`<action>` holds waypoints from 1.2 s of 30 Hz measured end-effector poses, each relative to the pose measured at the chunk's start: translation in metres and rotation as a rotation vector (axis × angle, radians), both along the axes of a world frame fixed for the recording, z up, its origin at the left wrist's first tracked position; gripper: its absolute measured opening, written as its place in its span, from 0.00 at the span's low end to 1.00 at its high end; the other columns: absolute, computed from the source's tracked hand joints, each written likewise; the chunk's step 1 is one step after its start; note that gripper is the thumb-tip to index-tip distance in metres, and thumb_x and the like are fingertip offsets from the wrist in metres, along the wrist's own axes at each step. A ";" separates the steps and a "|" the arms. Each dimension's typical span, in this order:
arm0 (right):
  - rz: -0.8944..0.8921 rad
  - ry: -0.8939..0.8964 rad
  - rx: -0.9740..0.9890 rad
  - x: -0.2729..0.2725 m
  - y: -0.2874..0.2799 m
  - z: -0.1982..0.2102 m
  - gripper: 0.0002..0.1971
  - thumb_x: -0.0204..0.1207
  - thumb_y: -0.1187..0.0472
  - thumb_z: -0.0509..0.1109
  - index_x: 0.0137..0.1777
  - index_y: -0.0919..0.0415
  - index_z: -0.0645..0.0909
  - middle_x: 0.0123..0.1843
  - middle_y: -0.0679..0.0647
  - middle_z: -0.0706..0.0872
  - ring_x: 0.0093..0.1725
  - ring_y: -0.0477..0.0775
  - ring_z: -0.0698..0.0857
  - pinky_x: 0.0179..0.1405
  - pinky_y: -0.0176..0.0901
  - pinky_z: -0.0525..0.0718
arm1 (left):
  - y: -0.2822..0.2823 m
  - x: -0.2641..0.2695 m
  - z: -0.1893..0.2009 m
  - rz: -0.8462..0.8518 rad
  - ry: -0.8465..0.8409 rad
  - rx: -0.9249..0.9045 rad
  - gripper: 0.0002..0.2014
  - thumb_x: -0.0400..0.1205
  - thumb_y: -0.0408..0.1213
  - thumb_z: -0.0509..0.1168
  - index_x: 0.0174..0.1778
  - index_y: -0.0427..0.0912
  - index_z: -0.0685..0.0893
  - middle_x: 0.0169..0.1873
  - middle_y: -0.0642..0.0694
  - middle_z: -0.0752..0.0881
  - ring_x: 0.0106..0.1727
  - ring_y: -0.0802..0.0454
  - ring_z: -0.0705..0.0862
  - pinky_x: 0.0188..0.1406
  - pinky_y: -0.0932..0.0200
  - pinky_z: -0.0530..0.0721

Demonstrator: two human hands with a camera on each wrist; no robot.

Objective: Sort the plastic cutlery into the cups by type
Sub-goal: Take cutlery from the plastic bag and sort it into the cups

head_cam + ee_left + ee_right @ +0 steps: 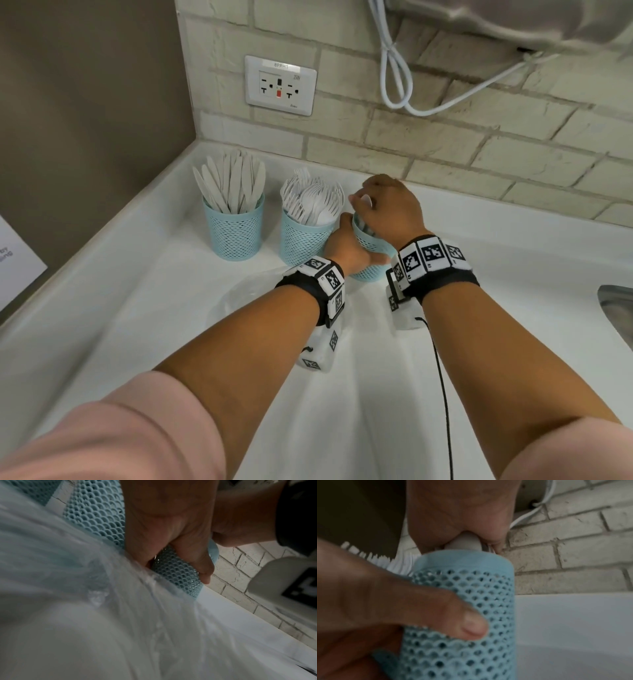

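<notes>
The rightmost cup (pixel 371 245), near the surface's (pixel 171 325) back edge, is gripped by the left hand (pixel 346 246). White cutlery (pixel 464 542), its type unclear, is pinched over the cup's mouth by the right hand (pixel 390 205).

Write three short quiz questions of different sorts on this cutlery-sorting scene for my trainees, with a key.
1. True or false: the left hand grips the third mesh cup by its side.
2. Multiple choice: the leftmost cup holds (A) knives, (B) straws, (C) chopsticks.
3. Fill the gap: the right hand holds white cutlery over the cup's ____.

Key: 1 true. 2 A; the knives stand handle down. 3 rim, or open top; what type the piece is cannot be told here.
</notes>
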State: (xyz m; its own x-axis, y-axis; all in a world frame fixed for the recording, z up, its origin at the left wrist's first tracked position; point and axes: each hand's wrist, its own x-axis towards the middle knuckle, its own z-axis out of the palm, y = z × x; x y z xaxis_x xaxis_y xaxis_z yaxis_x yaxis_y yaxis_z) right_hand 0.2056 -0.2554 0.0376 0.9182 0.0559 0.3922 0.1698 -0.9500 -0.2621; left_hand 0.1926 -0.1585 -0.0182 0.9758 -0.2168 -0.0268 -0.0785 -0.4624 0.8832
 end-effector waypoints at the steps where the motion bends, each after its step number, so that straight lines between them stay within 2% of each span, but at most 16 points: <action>1: -0.052 -0.016 -0.016 0.002 0.000 0.000 0.17 0.80 0.48 0.62 0.60 0.56 0.85 0.64 0.54 0.83 0.61 0.59 0.80 0.56 0.47 0.76 | 0.000 0.000 0.000 0.001 -0.003 0.002 0.42 0.66 0.42 0.80 0.69 0.39 0.63 0.64 0.45 0.79 0.65 0.46 0.79 0.65 0.54 0.76; 3: -0.159 -0.087 -0.019 0.003 0.003 0.000 0.19 0.80 0.48 0.61 0.63 0.57 0.83 0.62 0.58 0.84 0.60 0.63 0.80 0.55 0.50 0.77 | 0.001 -0.001 0.000 -0.004 -0.018 0.007 0.40 0.67 0.41 0.79 0.69 0.38 0.62 0.63 0.43 0.80 0.63 0.44 0.80 0.63 0.52 0.78; 6: -0.064 -0.048 -0.036 0.004 0.011 0.000 0.18 0.80 0.48 0.60 0.51 0.59 0.88 0.56 0.57 0.84 0.54 0.61 0.82 0.47 0.45 0.77 | 0.001 0.000 0.000 -0.017 -0.025 0.025 0.41 0.68 0.41 0.78 0.70 0.37 0.61 0.64 0.42 0.80 0.64 0.43 0.80 0.63 0.52 0.78; 7: -0.088 -0.015 -0.023 0.005 0.011 0.001 0.19 0.80 0.48 0.60 0.51 0.59 0.87 0.56 0.57 0.84 0.54 0.61 0.82 0.48 0.45 0.77 | 0.001 0.000 0.000 -0.016 -0.028 0.022 0.41 0.68 0.42 0.79 0.70 0.37 0.61 0.64 0.42 0.80 0.64 0.43 0.80 0.63 0.51 0.78; 10: -0.233 0.064 -0.013 0.005 0.006 0.005 0.19 0.79 0.45 0.60 0.60 0.53 0.84 0.60 0.56 0.82 0.63 0.63 0.75 0.53 0.50 0.77 | 0.001 0.000 -0.001 -0.017 -0.046 0.029 0.41 0.68 0.43 0.78 0.69 0.37 0.61 0.65 0.42 0.79 0.64 0.43 0.80 0.63 0.51 0.79; 12: -0.130 0.054 -0.051 0.003 0.007 0.003 0.18 0.77 0.45 0.63 0.54 0.56 0.85 0.55 0.57 0.83 0.58 0.62 0.78 0.47 0.46 0.76 | 0.000 0.000 -0.001 -0.021 -0.033 0.033 0.43 0.67 0.43 0.79 0.71 0.37 0.60 0.64 0.43 0.79 0.64 0.44 0.80 0.64 0.51 0.78; 14: -0.002 -0.039 -0.039 -0.001 0.008 0.000 0.16 0.75 0.47 0.67 0.47 0.60 0.86 0.50 0.58 0.85 0.53 0.61 0.81 0.43 0.43 0.75 | 0.000 0.000 0.000 -0.011 -0.014 0.035 0.47 0.65 0.43 0.80 0.73 0.39 0.59 0.64 0.43 0.80 0.65 0.44 0.80 0.66 0.50 0.78; 17: -0.077 -0.274 0.122 -0.004 0.003 -0.002 0.14 0.73 0.51 0.70 0.44 0.64 0.86 0.47 0.59 0.85 0.53 0.63 0.80 0.37 0.44 0.75 | 0.001 0.000 -0.002 0.007 -0.006 0.011 0.45 0.63 0.44 0.81 0.70 0.41 0.62 0.64 0.44 0.80 0.64 0.45 0.80 0.62 0.55 0.79; 19: -0.138 -0.304 0.169 -0.008 0.002 -0.004 0.13 0.74 0.53 0.68 0.50 0.62 0.85 0.49 0.59 0.85 0.55 0.64 0.78 0.39 0.50 0.79 | 0.001 -0.001 -0.002 0.011 -0.008 0.012 0.44 0.64 0.44 0.81 0.69 0.41 0.62 0.64 0.45 0.80 0.64 0.45 0.80 0.59 0.57 0.77; 22: -0.135 -0.227 0.123 -0.007 0.004 -0.007 0.18 0.77 0.53 0.61 0.63 0.56 0.81 0.56 0.57 0.86 0.59 0.64 0.78 0.46 0.54 0.81 | 0.000 -0.001 -0.001 0.012 0.001 0.026 0.43 0.64 0.44 0.80 0.69 0.40 0.62 0.64 0.44 0.80 0.63 0.44 0.81 0.60 0.55 0.78; 24: -0.105 -0.171 0.081 -0.005 0.004 -0.007 0.21 0.78 0.50 0.54 0.58 0.56 0.85 0.59 0.56 0.85 0.58 0.64 0.79 0.46 0.51 0.80 | 0.001 -0.001 0.000 0.010 0.006 0.035 0.42 0.65 0.43 0.80 0.69 0.40 0.62 0.63 0.44 0.80 0.63 0.44 0.80 0.59 0.55 0.77; 26: -0.141 -0.130 0.062 -0.002 0.002 -0.007 0.19 0.80 0.51 0.56 0.56 0.56 0.87 0.59 0.55 0.85 0.59 0.61 0.80 0.46 0.46 0.78 | 0.002 -0.002 0.001 0.009 0.010 0.020 0.42 0.65 0.43 0.80 0.69 0.40 0.63 0.64 0.44 0.80 0.64 0.45 0.80 0.59 0.56 0.77; 28: -0.174 -0.154 0.074 -0.001 0.002 -0.006 0.18 0.80 0.51 0.58 0.57 0.57 0.87 0.57 0.56 0.86 0.58 0.62 0.80 0.47 0.48 0.79 | 0.001 -0.003 0.001 0.008 0.009 0.019 0.43 0.65 0.42 0.80 0.70 0.40 0.62 0.64 0.44 0.80 0.64 0.44 0.80 0.60 0.55 0.78; 31: -0.046 -0.144 0.094 -0.002 0.006 -0.008 0.21 0.77 0.48 0.56 0.51 0.58 0.87 0.51 0.56 0.87 0.54 0.61 0.80 0.45 0.47 0.79 | 0.001 -0.003 0.002 -0.001 0.000 0.033 0.42 0.66 0.41 0.79 0.70 0.39 0.61 0.64 0.42 0.79 0.65 0.43 0.80 0.61 0.54 0.77; 34: -0.187 -0.124 0.109 -0.002 0.005 -0.007 0.17 0.79 0.50 0.62 0.57 0.59 0.85 0.57 0.57 0.86 0.59 0.63 0.78 0.48 0.47 0.76 | 0.001 -0.004 0.002 0.016 0.004 0.046 0.40 0.67 0.41 0.79 0.69 0.39 0.62 0.63 0.42 0.80 0.63 0.42 0.80 0.61 0.52 0.79; 36: -0.162 -0.109 0.068 -0.003 0.005 -0.005 0.17 0.78 0.50 0.65 0.58 0.59 0.85 0.58 0.58 0.84 0.58 0.63 0.78 0.47 0.44 0.73 | 0.001 -0.005 0.005 0.011 0.012 0.057 0.40 0.67 0.42 0.79 0.69 0.40 0.62 0.63 0.42 0.80 0.64 0.42 0.80 0.62 0.52 0.78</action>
State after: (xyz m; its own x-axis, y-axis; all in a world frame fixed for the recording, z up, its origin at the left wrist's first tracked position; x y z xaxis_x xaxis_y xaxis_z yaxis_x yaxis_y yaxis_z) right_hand 0.2031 -0.2499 0.0327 0.8651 -0.1193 0.4872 0.0468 -0.9478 -0.3153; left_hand 0.1873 -0.1571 -0.0132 0.9778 -0.2033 -0.0510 -0.0621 -0.5130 0.8562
